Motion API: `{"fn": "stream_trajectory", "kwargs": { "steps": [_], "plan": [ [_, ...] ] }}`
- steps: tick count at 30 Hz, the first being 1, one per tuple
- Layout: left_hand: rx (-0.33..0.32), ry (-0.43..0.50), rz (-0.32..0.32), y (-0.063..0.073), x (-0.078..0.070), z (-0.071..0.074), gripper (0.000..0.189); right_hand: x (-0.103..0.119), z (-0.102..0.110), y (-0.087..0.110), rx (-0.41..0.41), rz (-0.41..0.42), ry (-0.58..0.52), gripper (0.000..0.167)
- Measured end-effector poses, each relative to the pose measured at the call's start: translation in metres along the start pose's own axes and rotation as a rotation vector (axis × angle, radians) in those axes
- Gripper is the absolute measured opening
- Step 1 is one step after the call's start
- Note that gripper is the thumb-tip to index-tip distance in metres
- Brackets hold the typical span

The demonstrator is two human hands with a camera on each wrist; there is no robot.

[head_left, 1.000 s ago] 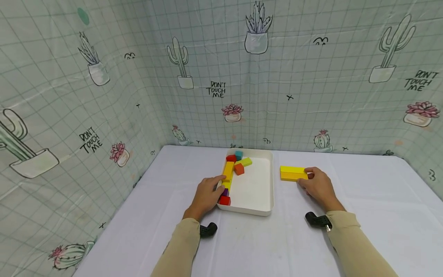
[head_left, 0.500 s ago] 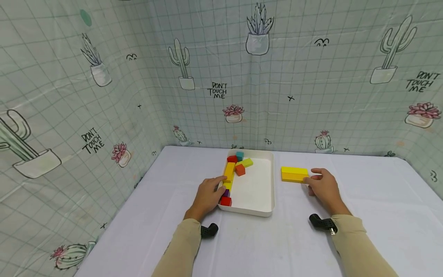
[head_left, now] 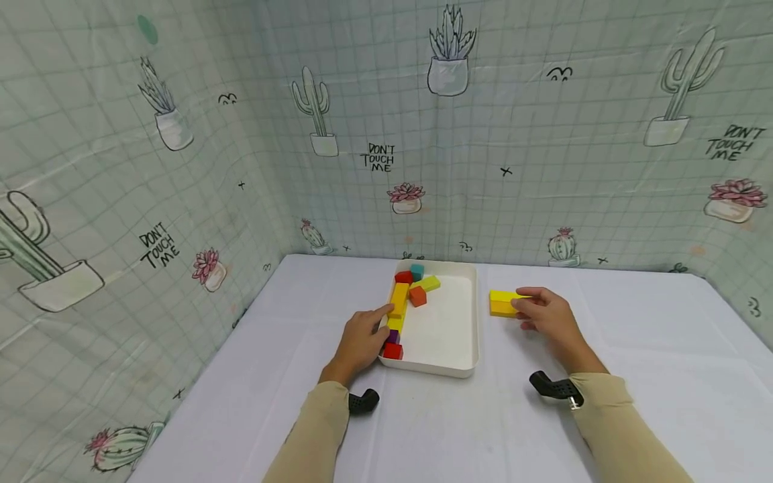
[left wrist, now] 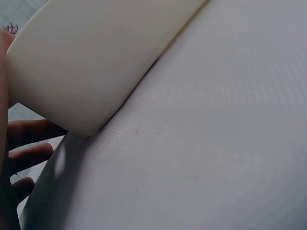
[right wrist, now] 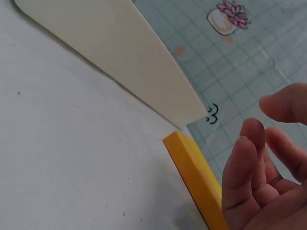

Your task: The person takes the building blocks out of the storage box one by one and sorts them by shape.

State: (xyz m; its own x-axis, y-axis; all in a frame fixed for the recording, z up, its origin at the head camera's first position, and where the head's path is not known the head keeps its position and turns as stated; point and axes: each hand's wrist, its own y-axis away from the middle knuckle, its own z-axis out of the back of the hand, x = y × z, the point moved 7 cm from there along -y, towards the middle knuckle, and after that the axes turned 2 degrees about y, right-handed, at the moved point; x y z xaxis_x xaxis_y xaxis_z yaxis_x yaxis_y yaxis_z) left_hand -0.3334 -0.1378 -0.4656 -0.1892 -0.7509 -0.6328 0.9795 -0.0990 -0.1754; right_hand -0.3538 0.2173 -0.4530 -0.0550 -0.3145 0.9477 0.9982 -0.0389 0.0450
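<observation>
My left hand (head_left: 356, 341) holds the left wall of a shallow white tray (head_left: 443, 329), with index finger and thumb reaching over the rim among the blocks. In the left wrist view, other fingers (left wrist: 32, 158) show beyond the tray's corner. Beside the tray on the right lies a long yellow block (head_left: 501, 307). My right hand (head_left: 551, 322) hovers at its right end, covering part of it. In the right wrist view the fingers and thumb are apart with nothing between them, and the yellow block (right wrist: 192, 177) appears beside the fingers.
Along the tray's left side are an orange-yellow bar (head_left: 399, 298), a purple block (head_left: 394, 336) and a red cube (head_left: 393, 351). Farther back sit another red block (head_left: 403, 276), a teal cube (head_left: 417, 271), a lime bar (head_left: 429, 283) and an orange cube (head_left: 418, 296). A patterned curtain (head_left: 507, 134) stands behind.
My right hand let go of the yellow block, drew back to the right, then came back over its right end. The left hand and tray have stayed put.
</observation>
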Motion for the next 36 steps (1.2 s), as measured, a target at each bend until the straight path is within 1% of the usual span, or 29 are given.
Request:
{"fn": "stream_trajectory", "kwargs": {
  "steps": [4, 8, 12, 14, 20, 24, 29, 36],
  "plan": [
    [-0.005, 0.011, 0.015, 0.001, 0.001, 0.001, 0.052, 0.012, -0.019, -0.003, 0.068, 0.041, -0.041, 0.052],
    [0.004, 0.017, 0.02, 0.0, 0.002, -0.002, 0.057, 0.028, -0.041, -0.007, 0.124, 0.071, -0.098, 0.048],
    [0.006, 0.018, 0.035, 0.0, 0.003, -0.003, 0.06, 0.041, -0.066, -0.013, 0.183, 0.082, -0.092, 0.047],
    [0.005, 0.017, 0.035, 0.0, 0.004, -0.003, 0.06, 0.045, -0.077, -0.016, 0.206, 0.08, -0.07, 0.046],
    [0.008, 0.019, 0.031, -0.001, 0.003, -0.001, 0.059, 0.054, -0.102, -0.022, 0.271, 0.051, -0.014, 0.045],
    [0.01, 0.018, 0.027, -0.002, 0.001, -0.001, 0.059, 0.058, -0.112, -0.022, 0.3, 0.039, -0.01, 0.043],
    [0.011, 0.018, 0.036, -0.002, 0.0, 0.0, 0.06, 0.059, -0.127, -0.023, 0.329, 0.021, -0.02, 0.037],
    [0.013, 0.035, 0.042, 0.001, 0.001, -0.001, 0.06, 0.055, -0.155, -0.028, 0.387, 0.016, 0.047, 0.035]
  ]
}}
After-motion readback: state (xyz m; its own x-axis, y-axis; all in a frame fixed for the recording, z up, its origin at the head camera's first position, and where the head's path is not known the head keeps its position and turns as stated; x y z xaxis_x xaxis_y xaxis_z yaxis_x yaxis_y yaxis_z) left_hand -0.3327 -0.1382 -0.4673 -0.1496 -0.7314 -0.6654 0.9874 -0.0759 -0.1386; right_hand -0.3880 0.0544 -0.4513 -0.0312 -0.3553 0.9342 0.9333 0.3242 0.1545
